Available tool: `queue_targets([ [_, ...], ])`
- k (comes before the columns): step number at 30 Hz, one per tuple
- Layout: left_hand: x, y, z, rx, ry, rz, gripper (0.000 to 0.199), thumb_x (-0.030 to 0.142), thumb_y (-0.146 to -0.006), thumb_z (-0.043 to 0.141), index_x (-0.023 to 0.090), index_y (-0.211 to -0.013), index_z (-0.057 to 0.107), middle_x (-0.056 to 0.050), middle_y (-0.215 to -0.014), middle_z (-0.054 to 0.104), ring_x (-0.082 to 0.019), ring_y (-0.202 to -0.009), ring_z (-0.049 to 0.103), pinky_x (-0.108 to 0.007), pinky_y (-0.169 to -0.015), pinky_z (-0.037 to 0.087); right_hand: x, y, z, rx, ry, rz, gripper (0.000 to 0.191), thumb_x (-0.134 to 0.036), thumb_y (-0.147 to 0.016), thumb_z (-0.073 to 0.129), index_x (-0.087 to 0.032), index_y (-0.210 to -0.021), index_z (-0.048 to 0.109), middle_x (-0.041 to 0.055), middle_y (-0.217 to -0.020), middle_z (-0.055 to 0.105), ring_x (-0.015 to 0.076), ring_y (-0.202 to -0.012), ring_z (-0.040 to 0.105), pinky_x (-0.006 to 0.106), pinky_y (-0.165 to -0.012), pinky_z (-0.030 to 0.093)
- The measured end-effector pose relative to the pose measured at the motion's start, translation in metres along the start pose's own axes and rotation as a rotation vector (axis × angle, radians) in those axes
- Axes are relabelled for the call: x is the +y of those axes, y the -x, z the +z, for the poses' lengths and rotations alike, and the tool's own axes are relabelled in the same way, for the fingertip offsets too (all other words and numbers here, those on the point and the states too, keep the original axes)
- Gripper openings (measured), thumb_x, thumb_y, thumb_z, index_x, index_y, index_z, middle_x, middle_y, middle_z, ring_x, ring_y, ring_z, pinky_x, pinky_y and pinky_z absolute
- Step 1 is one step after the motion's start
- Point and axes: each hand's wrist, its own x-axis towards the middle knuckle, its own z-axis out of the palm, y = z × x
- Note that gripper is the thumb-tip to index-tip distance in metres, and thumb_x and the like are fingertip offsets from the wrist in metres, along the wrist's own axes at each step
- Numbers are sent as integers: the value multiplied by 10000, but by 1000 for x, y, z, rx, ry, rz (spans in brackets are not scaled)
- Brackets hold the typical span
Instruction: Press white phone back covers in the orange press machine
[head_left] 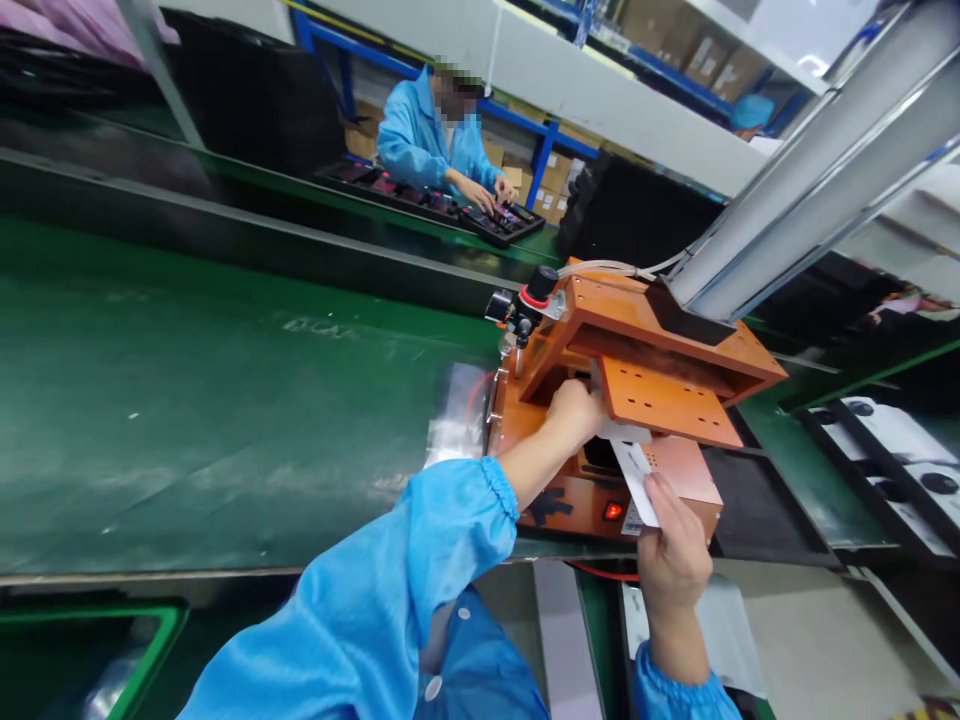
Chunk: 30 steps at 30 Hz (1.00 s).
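Note:
An orange machine (544,425) with a raised top plate (667,400) stands on the green table. My left hand (576,408) reaches into its opening, at the left edge of the plate; its fingertips and anything in them are hidden. In front of the machine, my right hand (675,535) pinches the lower end of a white strip (634,475) between thumb and fingers. The strip slants up toward the opening, and its upper end lies near a pale flat piece (624,431) under the plate. A red switch (613,511) glows on the machine's front.
A black pressure regulator (529,300) sits at the machine's left corner, beside a clear plastic bag (456,425). Black trays with white parts (911,450) lie at the right. Across the table (225,400), a person in blue (427,130) handles parts over a black tray (504,228).

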Motion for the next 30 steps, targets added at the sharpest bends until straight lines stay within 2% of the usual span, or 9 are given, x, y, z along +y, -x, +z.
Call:
queue_targets([
  [2,-2,15,-8,6,-19,-21,129,214,-750,766,149,-859,743,-121,-834,772,-300,-928,733,-325,-739,564,5,-3,5,26,5,18,568,-99,-990,501,-374,-1486,525,67,-1372,657,316,-1198,675,535,-995,574],
  [4,-7,43,-20,-89,-21,-49,163,234,-790,728,154,-931,739,-104,-848,772,-281,-880,738,-314,-703,561,8,-10,9,44,-14,17,525,-123,-998,493,-354,-1466,550,72,-1350,671,323,-1191,678,533,-971,591],
  [7,-19,102,-47,-289,18,-115,236,305,-885,640,165,-1067,696,-94,-930,771,-257,-866,738,-309,-698,564,7,-29,10,57,-21,4,474,-134,-999,469,-309,-1421,594,85,-1333,680,318,-1193,679,526,-980,592],
  [9,-31,143,-71,-303,2,-155,260,354,-938,598,173,-1113,659,-96,-1011,761,-235,-887,726,-307,-743,564,5,-45,6,44,19,-23,479,-104,-986,460,-295,-1399,611,81,-1322,688,296,-1206,673,502,-1017,572],
  [12,-56,191,-104,-336,-246,-147,255,387,-983,558,180,-1082,669,-83,-1007,736,-211,-890,688,-287,-774,539,1,-65,-5,28,94,-113,498,-47,-946,481,-277,-1356,643,63,-1238,731,262,-1151,703,428,-1011,563],
  [14,-76,213,-118,-332,-374,-125,261,398,-997,541,180,-1053,673,-73,-967,716,-201,-875,661,-273,-768,520,-2,-71,-10,19,106,-160,486,-28,-927,499,-257,-1322,665,60,-1195,747,247,-1102,722,387,-996,560],
  [19,-109,234,-129,-272,-426,-127,277,428,-1024,477,191,-1011,621,-42,-877,660,-181,-823,617,-264,-753,485,-2,-76,2,-13,101,-207,476,-7,-921,497,-215,-1316,663,83,-1194,743,253,-1100,716,390,-996,552],
  [24,-109,236,-132,-246,-589,-79,292,423,-1025,440,201,-872,553,-30,-828,584,-175,-792,566,-272,-727,431,10,-88,29,-181,111,-254,384,-29,-941,481,-152,-1221,714,113,-1133,754,286,-1025,724,435,-934,584],
  [30,-112,237,-130,-299,-631,-60,272,389,-1018,420,206,-845,521,-20,-802,550,-172,-769,545,-274,-705,411,14,-92,26,-354,77,-223,464,-34,-914,445,-159,-1288,690,96,-1230,726,275,-1084,704,433,-951,597],
])
